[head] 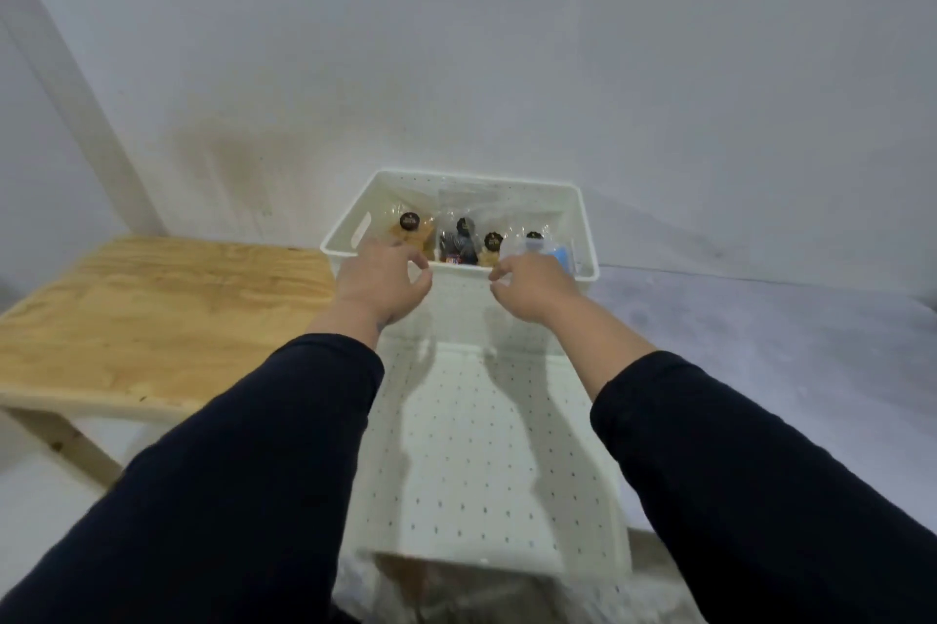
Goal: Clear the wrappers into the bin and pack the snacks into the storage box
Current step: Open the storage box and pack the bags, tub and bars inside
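A white perforated storage box stands on the floor against the wall. It holds several clear snack packets with round black labels, a dark packet and a blue and white packet. My left hand hovers at the box's near rim with its fingers loosely curled and nothing in them. My right hand is at the same rim, in front of the blue and white packet, also loosely curled and empty. Whether either hand touches the rim is unclear.
A second white perforated container lies between my arms, nearer to me, and looks empty. Crumpled clear plastic shows at the bottom edge. A low plywood table stands at the left. Grey floor spreads to the right.
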